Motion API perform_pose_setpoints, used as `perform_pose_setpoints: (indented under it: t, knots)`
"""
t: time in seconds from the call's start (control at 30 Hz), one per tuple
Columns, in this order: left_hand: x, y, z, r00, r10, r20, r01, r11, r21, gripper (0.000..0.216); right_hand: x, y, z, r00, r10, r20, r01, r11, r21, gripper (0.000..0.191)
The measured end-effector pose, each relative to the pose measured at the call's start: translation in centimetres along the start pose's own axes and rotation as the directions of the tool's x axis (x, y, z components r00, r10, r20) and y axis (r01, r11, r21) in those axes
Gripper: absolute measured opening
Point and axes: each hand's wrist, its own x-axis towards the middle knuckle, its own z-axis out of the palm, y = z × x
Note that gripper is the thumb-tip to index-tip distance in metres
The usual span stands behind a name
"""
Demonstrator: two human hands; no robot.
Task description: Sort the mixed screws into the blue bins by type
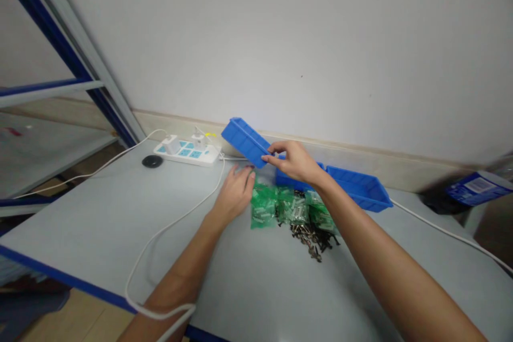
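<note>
My right hand (294,161) grips the near end of a blue plastic bin (245,141) and holds it tilted above the table. My left hand (235,190) lies on the table with fingers stretched, its fingertips by a green plastic bag of screws (263,206). Two more green bags (294,207) lie to the right of it. A pile of loose dark screws (312,236) lies just in front of the bags. A second blue bin (358,188) sits on the table behind my right wrist.
A white power strip (186,152) with plugs sits at the back left, its white cable (160,235) looping across the grey table (80,214) to the front edge. A black round grommet (152,161) is beside it. A blue box (479,187) lies far right. Shelving stands left.
</note>
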Motion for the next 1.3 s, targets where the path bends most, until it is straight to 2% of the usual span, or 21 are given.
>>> perform_pose_setpoints:
  t: [0.07,0.2,0.27,0.37,0.43,0.5,0.6,0.7,0.8,0.9,1.03,1.2,1.3]
  knots:
    - [-0.6,0.5,0.3,0.986,0.038,0.159,-0.06,0.989,0.132,0.032,0.4,0.8,0.3,0.997,-0.018,0.068,0.03,0.984,-0.173,0.014]
    - [-1.0,2.1,0.0,0.965,0.079,0.25,-0.118,0.982,0.145,0.026,-0.1,2.2,1.6,0.973,-0.03,0.229,0.116,0.921,-0.373,0.013]
    - [-1.0,2.5,-0.1,0.965,0.127,0.229,-0.159,0.979,0.126,0.025,-0.7,2.7,2.0,0.959,-0.037,0.28,0.155,0.898,-0.412,0.013]
    - [-0.8,2.1,0.0,0.983,0.172,0.069,-0.181,0.97,0.159,0.025,-1.8,3.1,2.1,0.956,-0.067,0.287,0.179,0.906,-0.385,0.018]
    - [-0.7,1.5,0.4,0.973,0.219,-0.067,-0.2,0.956,0.215,0.027,-2.5,3.1,1.8,0.966,-0.096,0.239,0.172,0.931,-0.323,0.025]
    - [-0.7,1.1,1.0,0.953,0.274,-0.13,-0.227,0.928,0.296,0.031,-3.4,3.0,1.1,0.982,-0.121,0.145,0.155,0.953,-0.259,0.031]
    - [-1.0,0.8,1.9,0.951,0.299,-0.08,-0.244,0.884,0.399,0.041,-5.3,2.9,-0.2,0.994,-0.105,-0.019,0.099,0.973,-0.209,0.031]
    - [-1.3,1.0,2.8,0.969,0.247,-0.024,-0.213,0.878,0.429,0.045,-8.0,3.5,-1.5,0.988,0.013,-0.156,-0.054,0.963,-0.263,0.025]
    - [-1.5,1.3,3.1,0.978,0.208,-0.015,-0.18,0.878,0.444,0.049,-11.2,4.9,-2.2,0.949,0.152,-0.276,-0.246,0.905,-0.347,0.027]
    - [-1.2,1.6,3.0,0.975,0.216,-0.042,-0.173,0.871,0.459,0.047,-14.1,6.3,-2.3,0.903,0.223,-0.368,-0.36,0.86,-0.362,0.035]
    - [-0.4,2.2,2.6,0.974,0.22,-0.048,-0.165,0.844,0.51,0.043,-16.3,7.2,-1.8,0.886,0.26,-0.384,-0.392,0.863,-0.32,0.046]
    - [0.4,3.3,3.1,0.971,0.202,0.129,-0.24,0.814,0.528,0.043,-16.8,7.4,-1.2,0.889,0.233,-0.394,-0.368,0.876,-0.312,0.045]
    - [0.8,3.5,3.3,0.975,0.158,0.157,-0.22,0.789,0.573,0.042,-16.9,7.4,-1.2,0.892,0.226,-0.391,-0.356,0.884,-0.301,0.044]
